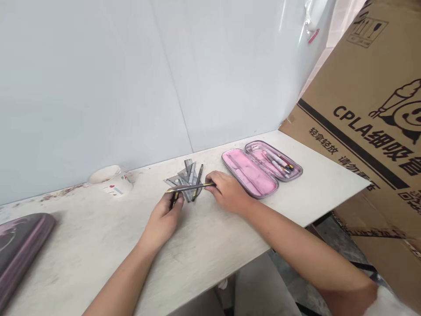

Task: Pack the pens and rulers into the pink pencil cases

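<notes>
A slim dark pencil (190,187) with yellowish ends spans the gap between my two hands, above the table. My left hand (166,217) is closed around its left end, and other short dark sticks with yellow marks show under those fingers. The far end is pinched by my right hand (225,188), fingers together. Just behind lie clear grey rulers and set squares (179,177) in an overlapping pile, with another dark pencil (199,177) on their right side. To the right, an unzipped pencil case (251,175) with pink lining lies open, several pens (278,161) in its far half.
A white paper cup (112,181) stands by the wall at left. A dark and pink case (23,245) lies at the table's left. Beyond the right table edge leans a large cardboard box (368,145). A pale wall panel (98,79) bounds the back.
</notes>
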{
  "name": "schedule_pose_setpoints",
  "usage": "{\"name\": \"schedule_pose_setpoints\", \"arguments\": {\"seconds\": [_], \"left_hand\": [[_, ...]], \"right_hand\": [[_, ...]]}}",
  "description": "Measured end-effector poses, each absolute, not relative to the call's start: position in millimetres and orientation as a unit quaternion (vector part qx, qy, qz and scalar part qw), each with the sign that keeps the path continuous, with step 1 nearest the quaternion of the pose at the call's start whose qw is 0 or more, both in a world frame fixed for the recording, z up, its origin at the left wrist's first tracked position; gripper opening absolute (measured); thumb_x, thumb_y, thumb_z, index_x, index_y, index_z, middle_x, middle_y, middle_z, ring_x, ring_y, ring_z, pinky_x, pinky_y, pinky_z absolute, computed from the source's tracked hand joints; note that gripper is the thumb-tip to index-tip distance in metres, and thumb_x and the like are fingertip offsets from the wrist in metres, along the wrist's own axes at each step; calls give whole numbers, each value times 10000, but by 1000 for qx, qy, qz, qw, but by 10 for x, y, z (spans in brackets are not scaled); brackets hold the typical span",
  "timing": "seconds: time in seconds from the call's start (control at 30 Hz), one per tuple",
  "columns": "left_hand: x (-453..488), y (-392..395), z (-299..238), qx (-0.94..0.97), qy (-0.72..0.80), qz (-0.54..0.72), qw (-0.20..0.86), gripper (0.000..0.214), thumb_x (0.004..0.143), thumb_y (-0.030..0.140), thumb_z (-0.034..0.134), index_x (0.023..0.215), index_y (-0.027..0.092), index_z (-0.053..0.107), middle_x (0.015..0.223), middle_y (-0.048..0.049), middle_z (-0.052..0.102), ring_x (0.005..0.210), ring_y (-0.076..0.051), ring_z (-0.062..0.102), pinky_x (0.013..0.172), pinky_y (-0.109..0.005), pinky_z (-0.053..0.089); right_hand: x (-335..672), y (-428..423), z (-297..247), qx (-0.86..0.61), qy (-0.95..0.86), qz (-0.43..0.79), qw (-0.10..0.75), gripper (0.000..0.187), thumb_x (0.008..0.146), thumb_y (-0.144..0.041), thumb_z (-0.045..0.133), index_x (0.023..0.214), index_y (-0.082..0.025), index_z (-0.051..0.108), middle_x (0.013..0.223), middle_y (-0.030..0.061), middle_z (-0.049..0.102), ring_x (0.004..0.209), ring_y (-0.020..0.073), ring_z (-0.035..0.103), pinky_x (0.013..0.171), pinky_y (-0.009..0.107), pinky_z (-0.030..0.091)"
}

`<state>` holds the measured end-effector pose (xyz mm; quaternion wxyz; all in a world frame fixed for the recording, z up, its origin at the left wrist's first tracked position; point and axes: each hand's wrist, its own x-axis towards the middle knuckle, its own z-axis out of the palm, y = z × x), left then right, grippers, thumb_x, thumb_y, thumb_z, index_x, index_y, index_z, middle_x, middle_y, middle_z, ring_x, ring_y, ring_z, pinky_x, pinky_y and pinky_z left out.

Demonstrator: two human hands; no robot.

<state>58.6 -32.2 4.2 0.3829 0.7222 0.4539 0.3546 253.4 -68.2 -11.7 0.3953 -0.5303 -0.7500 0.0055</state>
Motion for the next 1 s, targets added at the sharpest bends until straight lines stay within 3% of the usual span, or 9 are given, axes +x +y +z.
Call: {"name": "schedule_pose_setpoints", "arguments": {"seconds": [0.1, 0.2, 0.33, 0.47, 0.73, 1.0], "left_hand": [[562, -298, -1, 740, 432, 347, 381, 225, 814, 292, 446, 958, 164, 562, 698, -8, 542, 687, -151, 522, 681, -285, 441], [553, -303, -66, 688, 394, 381, 476, 327, 855, 258, 362, 1166, 162, 390, 838, -40, 607, 694, -130, 573, 683, -303, 485], [539, -311, -129, 657, 386, 401, 509, 155, 861, 228, 376, 1008, 180, 371, 855, -45, 631, 634, -97, 578, 623, -269, 496], [513, -309, -156, 678, 394, 404, 471, 72, 855, 215, 394, 918, 181, 403, 828, -34, 629, 617, -79, 547, 583, -225, 480], [473, -362, -98, 777, 427, 320, 335, 129, 853, 251, 405, 880, 182, 510, 751, -9, 610, 607, -97, 534, 607, -232, 451], [497, -410, -40, 836, 444, 261, 188, 174, 796, 132, 402, 866, 188, 551, 725, -13, 632, 663, -143, 577, 648, -252, 423]], "right_hand": [[2594, -707, -111, -549, -729, 11, 409, 158, 890, -238, 394, 950, -173, 525, 927, 69, 618, 861, 183, 540, 788, 291, 392], [2657, -754, -98, -569, -702, 17, 428, 164, 882, -228, 387, 927, -183, 538, 910, 71, 627, 868, 195, 549, 790, 301, 392], [2709, -795, -98, -572, -698, 3, 431, 150, 867, -237, 412, 900, -191, 551, 876, 63, 630, 833, 200, 556, 749, 300, 396], [2717, -809, -122, -576, -703, -5, 417, 149, 862, -242, 418, 889, -195, 557, 865, 57, 632, 815, 200, 560, 717, 304, 399], [2711, -798, -178, -555, -744, -20, 372, 168, 869, -242, 420, 908, -192, 575, 879, 57, 634, 830, 204, 553, 724, 314, 398], [2617, -790, -153, -563, -750, -31, 346, 125, 836, -194, 462, 839, -187, 587, 793, 50, 638, 775, 191, 549, 691, 285, 362]]}}
